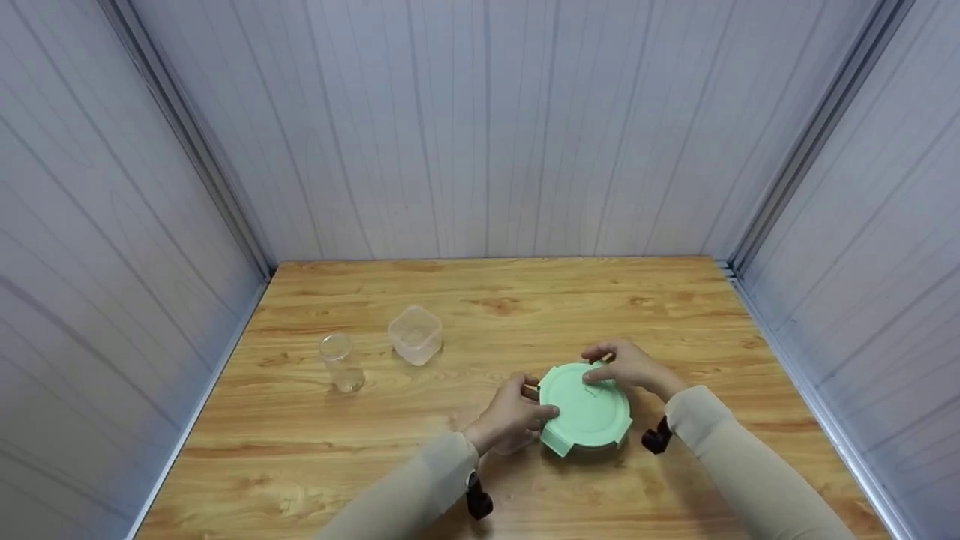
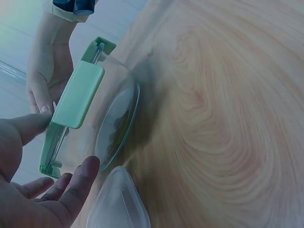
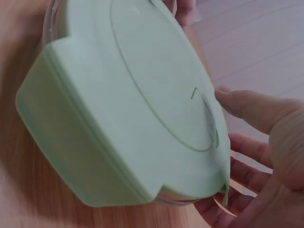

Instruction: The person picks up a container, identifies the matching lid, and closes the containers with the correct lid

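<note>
A round glass food container (image 2: 78,142) with a mint-green lid (image 1: 585,409) is at the right front of the table. My left hand (image 1: 510,409) holds its left side, thumb on the lid's edge and fingers along the glass wall. On the far right side my right hand (image 1: 634,369) grips the rim, with the thumb on top of the lid and the fingers around the edge by a side flap. Another lid flap (image 3: 80,137) faces the right wrist camera, folded down. Beneath my left hand lies a translucent plastic piece (image 2: 118,204), partly hidden by it in the head view.
To the left on the wooden table (image 1: 300,442) stands a clear glass jar (image 1: 344,364). A translucent square plastic tub (image 1: 415,336) sits behind it to the right. Pale panel walls (image 1: 480,135) enclose the table at the back and both sides.
</note>
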The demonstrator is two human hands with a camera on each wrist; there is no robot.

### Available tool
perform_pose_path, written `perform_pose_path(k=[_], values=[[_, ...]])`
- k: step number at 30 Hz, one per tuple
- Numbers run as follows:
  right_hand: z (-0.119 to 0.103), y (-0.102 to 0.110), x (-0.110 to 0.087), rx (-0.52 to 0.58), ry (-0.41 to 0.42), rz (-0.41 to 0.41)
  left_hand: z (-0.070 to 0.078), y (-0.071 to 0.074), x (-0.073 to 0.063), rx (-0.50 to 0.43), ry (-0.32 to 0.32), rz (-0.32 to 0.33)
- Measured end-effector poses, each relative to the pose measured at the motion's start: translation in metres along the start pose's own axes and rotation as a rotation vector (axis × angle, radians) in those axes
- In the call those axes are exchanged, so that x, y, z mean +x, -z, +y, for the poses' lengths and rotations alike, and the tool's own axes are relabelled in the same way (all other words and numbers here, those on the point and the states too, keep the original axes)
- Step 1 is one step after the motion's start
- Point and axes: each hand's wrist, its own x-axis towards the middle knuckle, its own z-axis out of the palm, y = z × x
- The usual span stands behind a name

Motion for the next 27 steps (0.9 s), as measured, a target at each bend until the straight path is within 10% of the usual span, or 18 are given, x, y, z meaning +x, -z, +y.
perform_pose_path(k=[27], values=[[0.006, -0.014, -0.01, 0.089, -0.106, 0.156, 0.006, 0.015, 0.036, 0.11, -0.003, -0.002]])
